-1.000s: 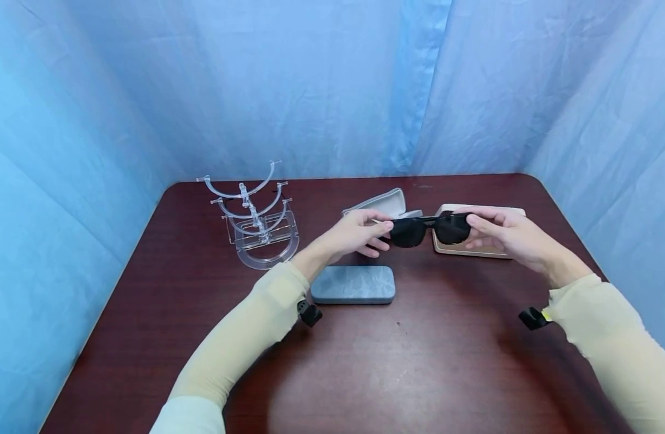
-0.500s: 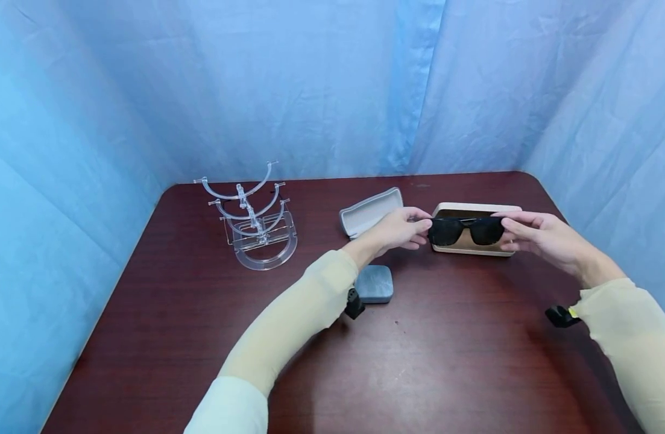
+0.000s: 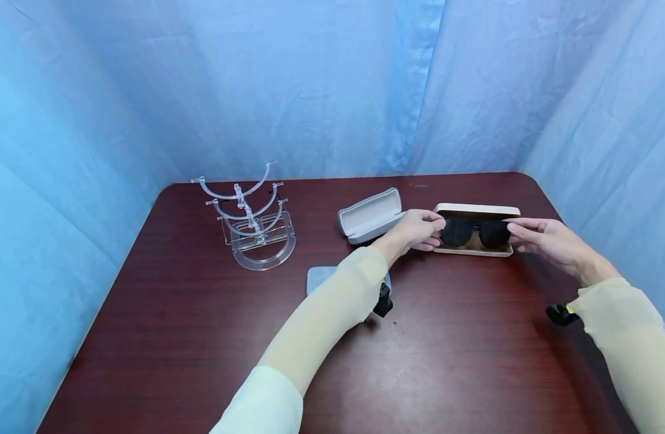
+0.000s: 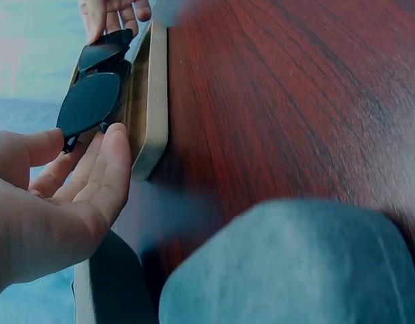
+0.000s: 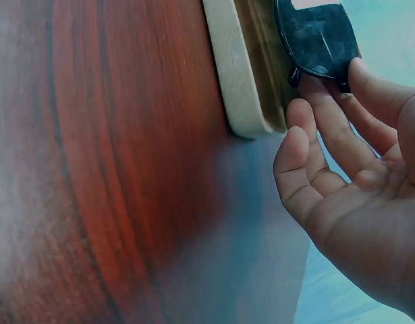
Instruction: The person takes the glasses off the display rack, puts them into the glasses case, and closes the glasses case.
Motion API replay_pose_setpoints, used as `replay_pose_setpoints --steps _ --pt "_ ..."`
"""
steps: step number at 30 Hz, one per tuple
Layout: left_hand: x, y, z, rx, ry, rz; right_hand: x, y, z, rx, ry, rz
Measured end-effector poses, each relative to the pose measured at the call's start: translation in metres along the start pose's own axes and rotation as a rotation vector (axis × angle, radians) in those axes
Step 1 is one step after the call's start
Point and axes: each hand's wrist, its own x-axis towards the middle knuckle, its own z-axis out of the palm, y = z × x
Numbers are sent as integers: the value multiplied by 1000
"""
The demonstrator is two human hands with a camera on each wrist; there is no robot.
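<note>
Black sunglasses (image 3: 458, 232) with dark lenses are pinched at both ends, one end in each hand. My left hand (image 3: 421, 229) holds the left end between thumb and fingers, and my right hand (image 3: 544, 238) holds the right end the same way. The sunglasses overlap an open beige glasses case (image 3: 475, 208) with a tan-brown inside, at the back right of the table. In the left wrist view, the lens (image 4: 91, 104) lies over the case opening, near its wall (image 4: 156, 94). The right wrist view shows the thumb and fingers at the frame's corner, beside the case's end (image 5: 251, 125).
An open grey glasses case (image 3: 370, 215) stands left of the beige one. A closed blue-grey case (image 3: 319, 277) lies nearer, partly behind my left forearm. At the back left stands a clear display stand (image 3: 263, 263). Blue curtains (image 3: 289, 90) surround the dark red table (image 3: 202, 337).
Both hands have carried the sunglasses right, from between the two open cases to over the beige case, then lowered them toward its inside. The left forearm now covers part of the blue-grey case.
</note>
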Motion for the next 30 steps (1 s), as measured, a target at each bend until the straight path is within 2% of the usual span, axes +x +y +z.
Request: replay_pose_setpoints --steps 6,16,25,30 --pt "5 -1 5 37 34 -27 4 8 -2 58 -5 5" --pt "11 -8 10 114 71 -51 10 15 3 -44 24 35" --pt "15 -8 8 183 75 -37 13 15 3 -62 37 57" --pt "20 -9 10 254 114 -57 13 14 6 -102 23 78"
